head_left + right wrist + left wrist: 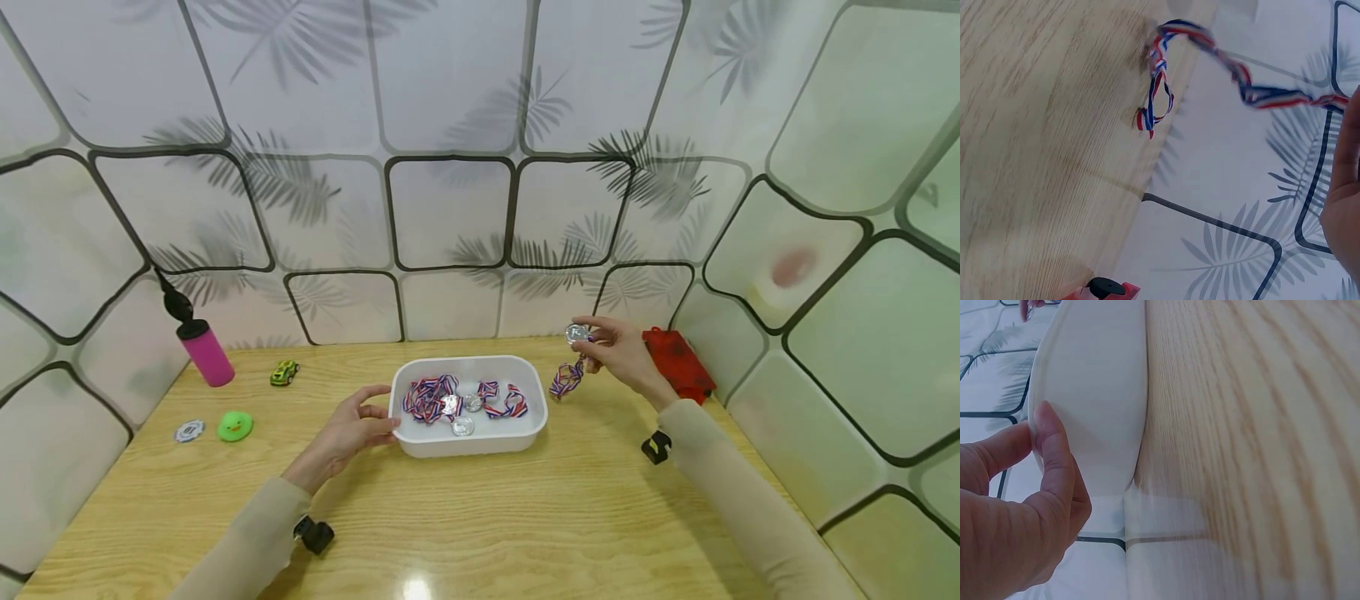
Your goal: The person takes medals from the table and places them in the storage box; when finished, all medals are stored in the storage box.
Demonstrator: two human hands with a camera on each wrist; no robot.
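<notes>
A white plastic tub (pixel 471 448) stands mid-table, holding several silver medals (pixel 462 426) on tangled red, white and blue ribbons (pixel 431 398). My left hand (pixel 358 427) pinches the tub's left rim, thumb on one side and fingers on the other, as the left wrist view shows close up. To the right of the tub, my right hand (pixel 617 350) pinches a silver medal (pixel 577 333) between thumb and fingers, raised above the table. Its striped ribbon (pixel 1254 94) hangs down in a knotted, twisted string toward the wood. The medal itself is out of the right wrist view.
A red object (pixel 678 364) lies by the right wall, close to my right wrist. At the left are a pink cylinder (pixel 207 357) with a black top, a small green toy car (pixel 284 372), a green rubber duck (pixel 235 426) and a poker chip (pixel 190 431). Patterned curtains enclose the table.
</notes>
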